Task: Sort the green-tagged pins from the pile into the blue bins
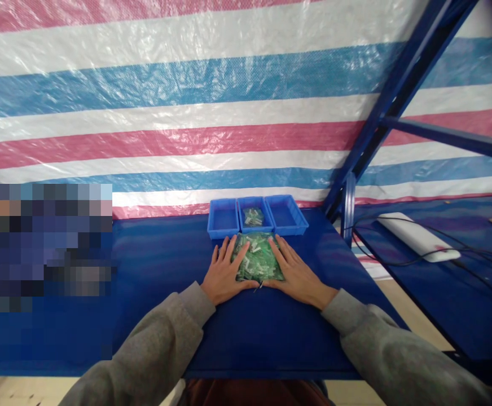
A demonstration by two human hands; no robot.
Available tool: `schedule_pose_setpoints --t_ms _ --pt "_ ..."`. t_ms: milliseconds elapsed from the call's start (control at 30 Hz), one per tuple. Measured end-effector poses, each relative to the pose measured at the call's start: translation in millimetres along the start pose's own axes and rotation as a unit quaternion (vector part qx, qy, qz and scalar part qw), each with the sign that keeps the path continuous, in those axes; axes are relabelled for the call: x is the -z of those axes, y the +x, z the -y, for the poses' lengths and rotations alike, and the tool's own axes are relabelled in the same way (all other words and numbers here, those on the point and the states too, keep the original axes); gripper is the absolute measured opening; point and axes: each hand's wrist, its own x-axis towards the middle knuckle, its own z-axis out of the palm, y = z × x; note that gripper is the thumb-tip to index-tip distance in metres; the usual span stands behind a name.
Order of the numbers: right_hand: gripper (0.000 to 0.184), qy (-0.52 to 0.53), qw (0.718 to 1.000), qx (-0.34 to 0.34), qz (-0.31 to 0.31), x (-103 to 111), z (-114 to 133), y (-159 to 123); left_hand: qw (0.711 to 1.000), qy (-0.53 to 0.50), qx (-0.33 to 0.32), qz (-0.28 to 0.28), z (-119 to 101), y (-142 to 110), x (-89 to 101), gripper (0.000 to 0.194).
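Observation:
A clear plastic bag (258, 260) full of small green and whitish pieces lies on the blue table, in front of three blue bins. On its left side rests my left hand (228, 272), open, with the fingers spread over the edge and the thumb along the near side. My right hand (295, 274) lies the same way on the right side, its fingers stretched out and apart. Both thumbs almost meet at the near edge, where a small dark and whitish tip shows. What the pieces inside are I cannot make out.
Behind the bag stand a left bin (223, 233), a middle bin (256, 229) holding similar green pieces, and a right bin (290, 230). A blue metal frame (347, 200) rises at the right. Beyond it lie a white device (417, 237) and black cables. The left side is pixelated.

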Motion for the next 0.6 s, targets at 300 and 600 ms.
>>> schedule_pose_setpoints --t_ms 300,600 --pt "0.104 0.023 1.000 0.016 -0.005 -0.1 1.1 3.9 1.000 -0.002 -0.006 0.006 -0.8 2.8 0.1 0.095" --pt "0.089 0.001 0.999 0.048 0.017 9.9 -0.5 -2.2 1.000 0.017 -0.009 0.004 0.8 0.0 1.1 0.093"
